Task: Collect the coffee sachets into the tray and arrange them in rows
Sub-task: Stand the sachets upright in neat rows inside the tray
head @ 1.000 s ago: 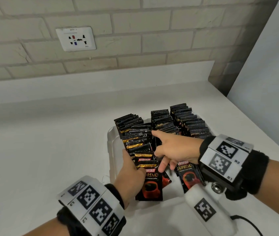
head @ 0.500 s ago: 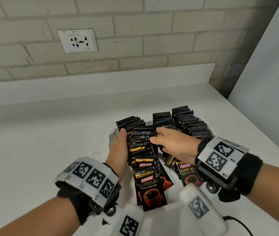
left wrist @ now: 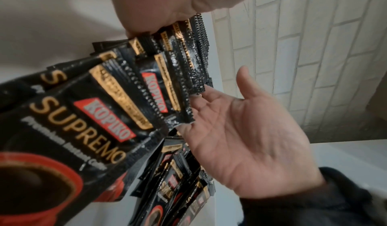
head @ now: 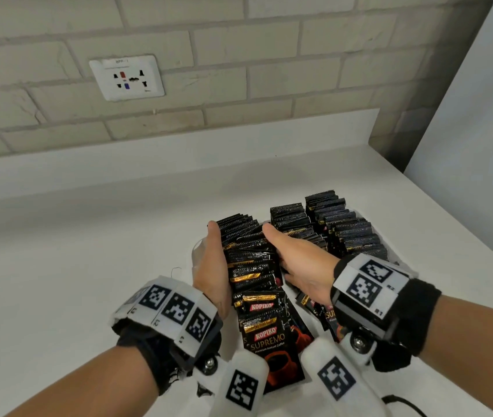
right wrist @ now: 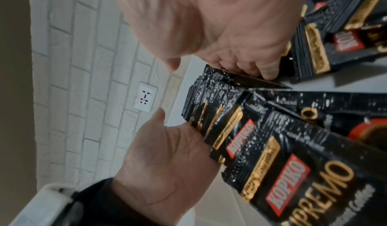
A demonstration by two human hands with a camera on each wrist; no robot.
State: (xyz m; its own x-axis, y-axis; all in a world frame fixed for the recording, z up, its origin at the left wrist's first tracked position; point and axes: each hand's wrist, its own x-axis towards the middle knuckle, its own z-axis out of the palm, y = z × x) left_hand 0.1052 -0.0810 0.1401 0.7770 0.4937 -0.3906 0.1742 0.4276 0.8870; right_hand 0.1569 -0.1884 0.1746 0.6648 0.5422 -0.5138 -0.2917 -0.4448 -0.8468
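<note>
left hand [head: 212,266]: mine, flat and straight-fingered, pressed along the left side of the nearest row of Kopiko Supremo coffee sachets [head: 249,266]. Palm faces in, not curled round anything.
right hand [head: 296,260]: same deal on the other side of that row, fingers straight, fingertips touching the sachet edges. So the row sits squeezed between my two palms.
sachets: black packs, standing on edge and fanned toward me, the front one lying almost flat so you can read the label.
other rows [head: 338,227]: two more rows of the same sachets just to the right, packed upright.
tray [head: 197,251]: white, on the white counter [head: 88,281]. All the sachets I can see are in it; only a bit of rim shows by my left hand.
background: brick wall with a white wall socket [head: 127,77].
</note>
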